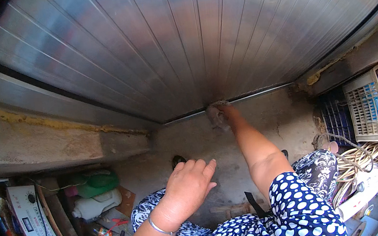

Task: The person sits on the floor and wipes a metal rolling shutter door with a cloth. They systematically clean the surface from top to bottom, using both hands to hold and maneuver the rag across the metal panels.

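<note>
My right hand (pixel 229 111) reaches forward, its fingers closed on a crumpled greyish-brown rag (pixel 218 118). The rag is at the bottom edge of a ribbed silver metal door (pixel 179 47), where the panel meets the concrete floor (pixel 173 141). Nearer to me, my left hand (pixel 191 179) hovers above the floor by my left knee. Its fingers are slightly bent, the thumb stands apart, and nothing shows in it. A bangle (pixel 159 226) circles the left wrist.
At left stand a white control box (pixel 36 224) with dials, a green container (pixel 99 183) and a whitish jug (pixel 96 204). A concrete ledge (pixel 39 142) juts out above them. On the right are a white plastic crate (pixel 368 111), a dark crate (pixel 335 118) and coiled cable (pixel 350 163).
</note>
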The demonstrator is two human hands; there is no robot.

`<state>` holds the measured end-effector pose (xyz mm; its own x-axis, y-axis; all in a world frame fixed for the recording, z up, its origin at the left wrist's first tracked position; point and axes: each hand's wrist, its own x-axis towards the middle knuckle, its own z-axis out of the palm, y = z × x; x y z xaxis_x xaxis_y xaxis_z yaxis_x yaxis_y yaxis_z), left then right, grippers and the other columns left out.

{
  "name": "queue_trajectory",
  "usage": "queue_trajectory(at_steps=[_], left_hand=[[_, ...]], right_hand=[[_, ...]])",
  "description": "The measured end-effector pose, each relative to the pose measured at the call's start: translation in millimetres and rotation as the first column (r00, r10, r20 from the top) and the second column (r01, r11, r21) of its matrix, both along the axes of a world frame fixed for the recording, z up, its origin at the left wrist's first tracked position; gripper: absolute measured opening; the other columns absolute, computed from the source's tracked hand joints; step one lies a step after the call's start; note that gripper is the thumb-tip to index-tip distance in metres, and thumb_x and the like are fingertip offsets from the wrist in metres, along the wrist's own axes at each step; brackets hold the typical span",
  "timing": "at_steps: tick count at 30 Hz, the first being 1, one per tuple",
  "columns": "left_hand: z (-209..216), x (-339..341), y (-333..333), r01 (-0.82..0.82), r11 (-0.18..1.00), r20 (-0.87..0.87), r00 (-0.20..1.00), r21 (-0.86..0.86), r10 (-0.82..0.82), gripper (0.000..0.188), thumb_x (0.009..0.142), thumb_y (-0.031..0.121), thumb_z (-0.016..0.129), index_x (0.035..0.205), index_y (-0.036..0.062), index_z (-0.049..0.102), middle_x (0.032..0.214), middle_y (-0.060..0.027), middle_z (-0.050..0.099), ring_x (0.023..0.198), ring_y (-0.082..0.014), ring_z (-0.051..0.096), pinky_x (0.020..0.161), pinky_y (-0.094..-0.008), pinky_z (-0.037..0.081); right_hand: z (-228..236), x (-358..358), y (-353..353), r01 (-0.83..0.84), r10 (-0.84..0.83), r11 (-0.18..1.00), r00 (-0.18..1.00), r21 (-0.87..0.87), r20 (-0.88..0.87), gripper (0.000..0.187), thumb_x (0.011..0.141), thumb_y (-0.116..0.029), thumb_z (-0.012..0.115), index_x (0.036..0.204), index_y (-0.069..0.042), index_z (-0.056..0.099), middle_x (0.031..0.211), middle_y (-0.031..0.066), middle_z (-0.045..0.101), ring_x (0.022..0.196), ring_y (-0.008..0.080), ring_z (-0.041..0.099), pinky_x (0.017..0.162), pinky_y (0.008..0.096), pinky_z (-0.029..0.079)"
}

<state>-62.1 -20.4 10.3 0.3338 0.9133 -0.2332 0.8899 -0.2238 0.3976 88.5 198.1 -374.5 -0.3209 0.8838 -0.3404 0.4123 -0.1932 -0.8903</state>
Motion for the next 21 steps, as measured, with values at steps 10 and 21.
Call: queue_trajectory(at_steps=[10,21], left_hand=[[-2.8,-3.1,-4.7,-0.001,0.996,-0.028,1.000,0.094,0.003,0.047,0.078,0.023,0.070,0.120,0.0057,0.057,0.097,-0.0109,0.060,0.094,-0.0278,0.058,0.084,-0.0386,0.046],[-8.1,-2.6,-3.5,-0.028,0.990,-0.086,0.995,0.138,0.041,0.046,0.078,0.022,0.070,0.119,0.0059,0.058,0.097,-0.0106,0.061,0.093,-0.0289,0.058,0.082,-0.0392,0.046]], right_hand=[[265.0,8.2,-16.0,0.306,-0.395,0.917,0.774,-0.255,-0.495,0.039,0.078,-0.014,0.073,0.111,0.003,0.062,0.099,0.0119,0.067,0.089,0.0214,0.065,0.080,0.0338,0.051],[455.8,-0.5,2.9,0.440,-0.055,0.803,0.726,0.402,-0.686,0.035,0.078,-0.020,0.072,0.101,0.005,0.067,0.090,0.0079,0.069,0.080,0.0138,0.063,0.074,0.0272,0.050]])
